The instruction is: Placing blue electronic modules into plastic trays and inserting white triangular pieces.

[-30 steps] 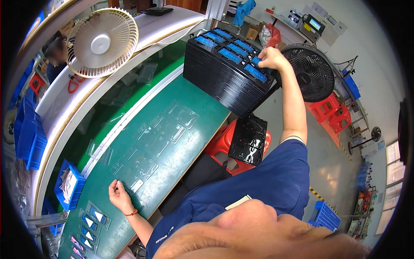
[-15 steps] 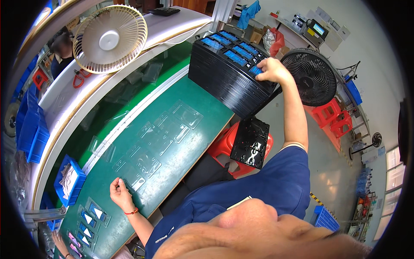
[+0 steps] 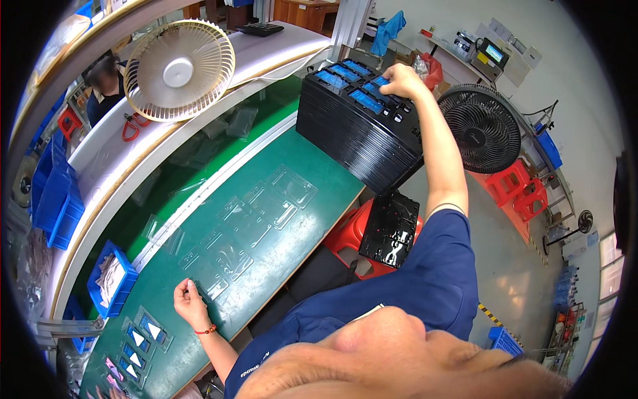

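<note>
At the far left, two blue bins (image 3: 50, 193) sit stacked against the table's back edge, and a smaller blue bin (image 3: 111, 279) of pale parts stands on the green table (image 3: 319, 193), near the left hand, probably so the parts are within reach. The left hand (image 3: 191, 304) rests on the table with its fingers curled loosely, pinching the edge of a clear plastic tray (image 3: 222, 263) that lies flat; I count about four such clear trays spread along the mat, though their outlines blur together. Near that hand lie a few trays holding blue-and-white pieces (image 3: 143, 336). Farther back a cream fan (image 3: 179, 70) faces the table. On the right, one tall stack of black trays (image 3: 355, 133) stands at the table's far right corner, tilted in this view; the right hand (image 3: 402, 81) lies on top, fingers closed over the top tray's rim. One black tray (image 3: 389, 229) rests on a red stool (image 3: 345, 236); a black fan (image 3: 484, 128) stands beyond.
</note>
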Available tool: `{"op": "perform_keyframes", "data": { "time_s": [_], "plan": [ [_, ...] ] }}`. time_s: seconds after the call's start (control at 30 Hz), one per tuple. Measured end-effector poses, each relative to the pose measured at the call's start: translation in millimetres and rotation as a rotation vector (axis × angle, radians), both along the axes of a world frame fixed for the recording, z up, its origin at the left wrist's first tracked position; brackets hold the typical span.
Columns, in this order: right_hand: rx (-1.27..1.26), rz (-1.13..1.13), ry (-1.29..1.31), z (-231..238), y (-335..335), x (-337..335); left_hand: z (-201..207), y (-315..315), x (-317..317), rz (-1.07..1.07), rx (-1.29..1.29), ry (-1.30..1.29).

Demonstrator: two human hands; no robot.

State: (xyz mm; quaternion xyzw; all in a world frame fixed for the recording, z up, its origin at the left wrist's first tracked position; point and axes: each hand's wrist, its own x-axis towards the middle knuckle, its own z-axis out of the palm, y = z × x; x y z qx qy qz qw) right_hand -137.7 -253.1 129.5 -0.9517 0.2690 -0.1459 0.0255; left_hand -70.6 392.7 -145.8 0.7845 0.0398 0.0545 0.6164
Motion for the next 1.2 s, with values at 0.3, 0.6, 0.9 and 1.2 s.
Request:
{"op": "perform_keyframes", "data": {
  "time_s": [0.3, 0.6, 0.9, 1.2],
  "plan": [
    [0.038, -0.032, 0.222, -8.3, -4.9, 30.5, 4.3, -2.8, -3.6, 0.0, -0.027, 0.007],
    [-0.034, -0.147, -0.002, -3.7, 25.7, 21.2, 7.4, -6.5, -4.7, 0.012, -0.041, -0.012],
    [-0.011, -0.01, 0.107, -7.4, 48.1, 29.8, -3.7, -1.6, 0.3, -0.009, -0.03, -0.064],
    [-0.002, 0.066, 0.073, -10.4, 50.5, 28.3, -10.1, 3.8, -3.5, -0.021, 0.0, -0.039]
  ]
}}
